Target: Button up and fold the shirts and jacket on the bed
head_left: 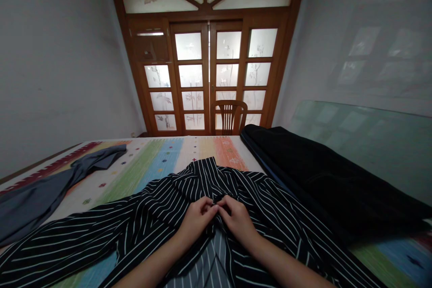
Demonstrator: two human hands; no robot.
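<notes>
Pinching hands: the person's left hand [198, 218] and right hand [238, 221] meet at the middle of a black cloth shirt with thin white stripes [189, 184], below its collar.
Left hand: fingers curled, thumb and fingertips closed on the shirt's front edge.
Right hand: closed likewise on the front edge, its fingertips just beside those of the left hand; what small part of the shirt lies between them is hidden.
Striped shirt: lying spread out with its collar pointing away from the person, one sleeve stretched to the left; below the hands the front parts, showing a greyer striped inner side.
Patterned cover: a multicoloured cloth cover with green, blue, cream and orange bands [147, 162] lies under the shirt.
Grey garment: a plain dark-grey cloth garment [43, 195] lies to the left of the shirt, near its outstretched sleeve.
Black cloth: a folded heap of plain black fabric [313, 175] lies to the right of the shirt.
Chair: a brown wooden chair with a slatted back [229, 103] stands beyond the shirt's collar.
Doors: brown wooden doors with patterned glass panes [204, 86] stand farther beyond the shirt, behind the chair.
</notes>
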